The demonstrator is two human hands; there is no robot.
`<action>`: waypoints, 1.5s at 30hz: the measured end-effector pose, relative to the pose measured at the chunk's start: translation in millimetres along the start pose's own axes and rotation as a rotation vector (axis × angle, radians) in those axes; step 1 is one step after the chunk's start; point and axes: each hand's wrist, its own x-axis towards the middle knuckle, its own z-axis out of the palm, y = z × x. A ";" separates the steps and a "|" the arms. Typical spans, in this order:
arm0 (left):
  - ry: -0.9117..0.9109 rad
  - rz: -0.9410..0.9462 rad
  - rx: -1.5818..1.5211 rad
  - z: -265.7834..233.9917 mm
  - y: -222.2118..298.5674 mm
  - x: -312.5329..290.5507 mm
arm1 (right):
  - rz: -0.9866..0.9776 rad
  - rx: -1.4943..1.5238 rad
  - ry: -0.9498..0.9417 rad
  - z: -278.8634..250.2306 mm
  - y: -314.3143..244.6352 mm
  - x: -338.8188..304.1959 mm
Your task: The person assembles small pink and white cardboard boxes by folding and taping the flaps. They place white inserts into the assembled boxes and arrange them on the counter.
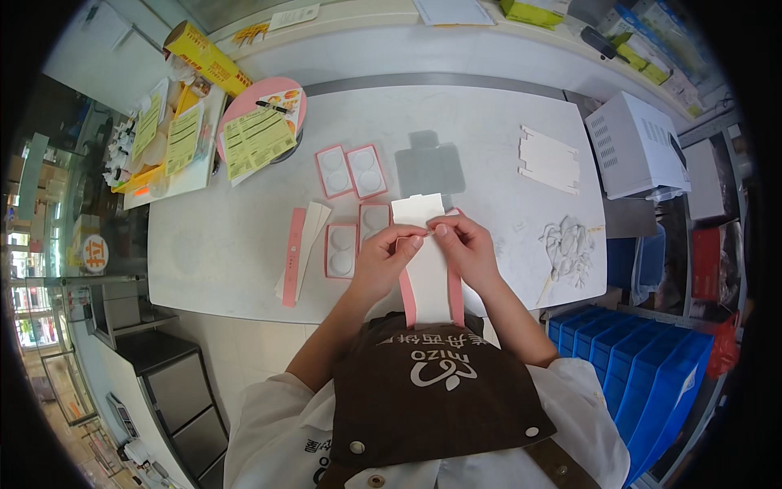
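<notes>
A long white cardboard box blank with pink side strips [428,287] stretches from the table edge toward my apron. Across its upper part, the fingertips of my left hand [386,259] and my right hand [465,249] come together, both pinching the card. The fine detail between the fingertips is too small to make out. Beside my left hand stand pink-edged trays with round white hollows, one [341,250] in plain sight and another [374,218] partly hidden. Two similar trays [350,171] lie farther off. Part of another pink edge shows behind my right hand.
Pink and white card strips [294,257] lie at the left. A grey sheet [430,169] is beyond my hands, with a flat white blank [549,159] and a crumpled white heap [568,253] at the right. A pink round stand [240,102] holds yellow slips. Blue crates [631,363] stand below right.
</notes>
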 end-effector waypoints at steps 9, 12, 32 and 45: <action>0.025 -0.039 -0.031 -0.6 1.5 6.8 | 0.094 0.011 -0.063 -9.7 -15.4 7.5; -0.019 -0.042 -0.061 -1.9 9.4 5.3 | 0.057 -0.005 -0.090 -12.1 -15.2 6.9; -0.005 0.240 0.605 -10.8 71.5 14.5 | -0.053 0.117 -0.060 -6.1 -34.5 8.0; -0.154 0.646 1.043 -18.5 69.0 19.0 | 0.145 -0.339 -0.307 -26.0 -73.4 12.0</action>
